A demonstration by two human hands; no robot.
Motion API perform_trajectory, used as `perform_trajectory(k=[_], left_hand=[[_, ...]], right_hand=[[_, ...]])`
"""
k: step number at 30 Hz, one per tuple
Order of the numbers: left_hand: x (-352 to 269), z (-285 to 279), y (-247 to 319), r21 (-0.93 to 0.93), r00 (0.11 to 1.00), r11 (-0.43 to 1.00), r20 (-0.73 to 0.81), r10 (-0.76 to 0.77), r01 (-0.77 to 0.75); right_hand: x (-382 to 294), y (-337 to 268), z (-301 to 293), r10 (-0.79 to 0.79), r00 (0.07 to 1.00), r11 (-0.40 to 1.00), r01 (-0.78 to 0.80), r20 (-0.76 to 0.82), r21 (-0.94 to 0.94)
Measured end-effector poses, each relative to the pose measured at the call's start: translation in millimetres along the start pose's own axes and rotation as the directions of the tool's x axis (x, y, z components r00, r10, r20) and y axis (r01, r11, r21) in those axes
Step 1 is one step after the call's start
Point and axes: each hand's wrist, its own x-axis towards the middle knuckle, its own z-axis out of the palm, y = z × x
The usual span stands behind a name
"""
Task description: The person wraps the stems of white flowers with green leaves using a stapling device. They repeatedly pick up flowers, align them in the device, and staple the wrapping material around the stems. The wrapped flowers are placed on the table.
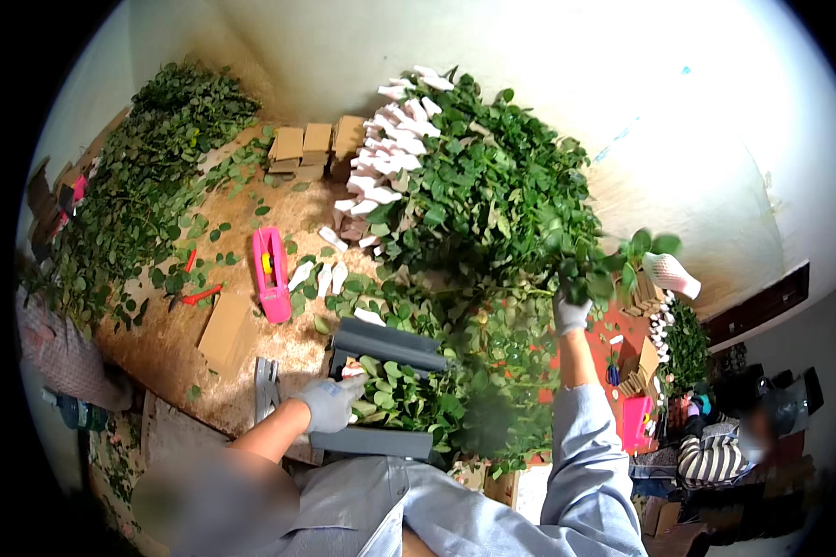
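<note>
My left hand (331,404), in a grey glove, rests at the left end of a dark grey trough (390,344). Its fingers reach over the leafy flower stems (418,407) lying in the trough, beside a partly hidden pale bud (352,367). With my right hand (573,313), also gloved, I grip a leafy flower stem (641,254) at arm's length to the right. The stem's bud wears a white mesh sleeve (672,273) and points right. Leaves partly cover the right fingers.
A tall stack of sleeved flowers (494,174) stands against the wall. Left of it are cardboard pieces (303,150), a pink tape dispenser (272,275), red-handled tools (202,294), a metal stapler-like tool (265,390) and a leaf heap (146,153). Another person (717,452) sits at right.
</note>
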Motion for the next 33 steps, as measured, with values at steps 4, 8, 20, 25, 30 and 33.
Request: perform_trajectory(k=[4, 8, 20, 25, 30, 33], left_hand=[[15, -2, 1, -0.020, 0.999, 0.999, -0.034, 0.027, -0.028], [15, 6, -10, -0.027, 0.998, 0.998, -0.037, 0.051, -0.052], [11, 10, -12, -0.102, 0.997, 0.993, -0.054, 0.053, -0.058], [12, -1, -5, -0.083, 0.998, 0.996, 0.053, -0.039, 0.043], [16, 5, -12, -0.076, 0.997, 0.995, -0.048, 0.068, -0.072], [12, -9, 0, -0.052, 0.998, 0.997, -0.021, 0.053, -0.054]], right_hand=[[32, 25, -75, 0.202, 0.809, 0.470, 0.414, -0.552, 0.780], [53, 54, -109, 0.041, 0.602, 0.759, 0.501, -0.797, 0.417], [-121, -54, -115, -0.667, 0.743, 0.742, 0.669, -0.063, 0.038], [-173, -47, -45, -0.649, 0.680, 0.707, 0.704, 0.342, -0.059], [-188, -44, 10, -0.621, 0.629, 0.714, 0.700, 0.468, 0.007], [-195, -47, 21, -0.578, 0.670, 0.748, 0.663, 0.465, -0.026]])
